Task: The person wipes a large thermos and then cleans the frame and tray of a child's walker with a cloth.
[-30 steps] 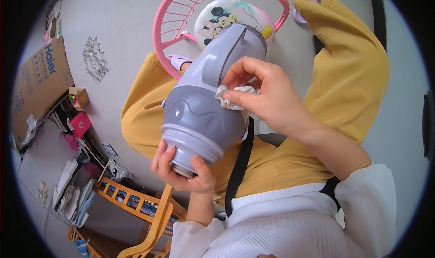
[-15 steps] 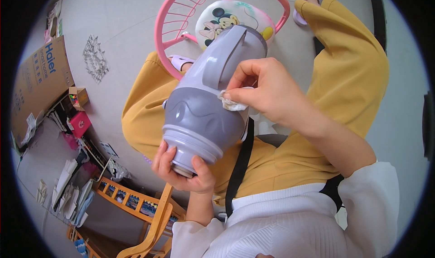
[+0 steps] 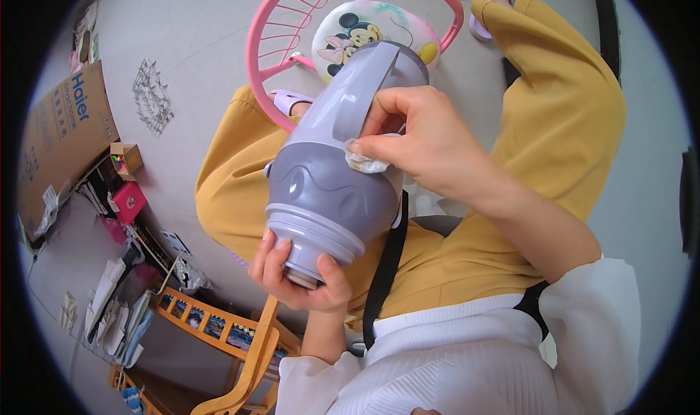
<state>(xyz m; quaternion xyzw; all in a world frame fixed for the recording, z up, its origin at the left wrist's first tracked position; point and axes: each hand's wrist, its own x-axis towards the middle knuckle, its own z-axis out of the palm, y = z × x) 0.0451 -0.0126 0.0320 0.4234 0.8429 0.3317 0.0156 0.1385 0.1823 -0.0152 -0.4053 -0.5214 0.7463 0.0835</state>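
A grey-purple thermos jug [image 3: 328, 189] lies tilted over my lap, its base pointing away toward a small chair and its narrower neck end toward me. My left hand [image 3: 302, 276] is wrapped round the neck end, thumb on one side and fingers on the other. Pinched in my right hand [image 3: 423, 134] is a crumpled white tissue [image 3: 364, 160], pressed against the jug's body just below the lower end of its handle [image 3: 368, 87]. The right fingertips reach in beside that handle. The side of the jug facing my lap is hidden.
A pink child's chair [image 3: 255, 51] with a cartoon-printed seat [image 3: 328, 40] stands ahead between my feet. At left are a cardboard box [image 3: 69, 131], a pink box [image 3: 130, 200], hanging cloths [image 3: 120, 320] and a wooden rail frame [image 3: 248, 342]. A wire clip rack [image 3: 152, 98] lies on the floor.
My right hand has slid the tissue slightly left and up along the jug, toward the handle's end. The jug and my left hand have shifted a little to the right.
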